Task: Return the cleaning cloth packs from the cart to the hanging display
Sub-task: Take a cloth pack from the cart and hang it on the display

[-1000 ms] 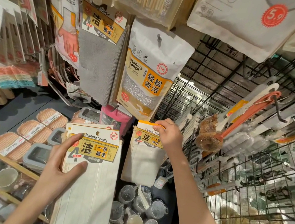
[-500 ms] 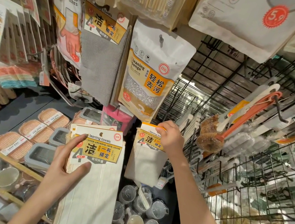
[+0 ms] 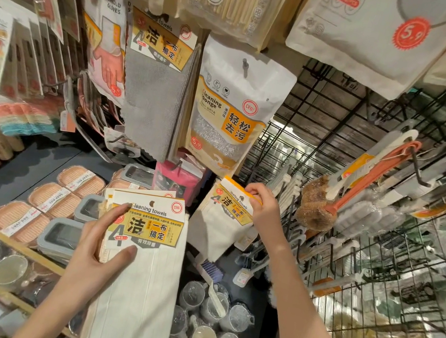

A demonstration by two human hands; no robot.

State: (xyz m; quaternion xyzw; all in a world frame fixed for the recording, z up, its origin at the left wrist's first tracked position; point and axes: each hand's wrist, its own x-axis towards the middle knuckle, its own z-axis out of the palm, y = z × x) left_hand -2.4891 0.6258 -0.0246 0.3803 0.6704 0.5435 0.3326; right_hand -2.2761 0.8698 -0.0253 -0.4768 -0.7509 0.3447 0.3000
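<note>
My left hand [image 3: 99, 254] grips a stack of cream cleaning towel packs [image 3: 140, 273] by the left edge of their yellow and white header cards, thumb on the front. My right hand [image 3: 261, 205] pinches the top header of a single cream cleaning towel pack [image 3: 221, 222] low on the hanging display, below the cleaning sponge bag [image 3: 235, 108]. A grey cleaning towel pack [image 3: 155, 91] hangs higher up on the display. Any hook behind the single pack is hidden.
Household glove packs [image 3: 107, 59] hang at the left. Soap boxes [image 3: 43, 202] and glass cups [image 3: 215, 322] sit on the shelves below. A black wire grid [image 3: 376, 270] at the right carries brushes [image 3: 329, 199]. Large bags [image 3: 375, 25] hang overhead.
My right hand has shifted the single pack slightly up and right at the display. My left hand has kept the stack nearly in place.
</note>
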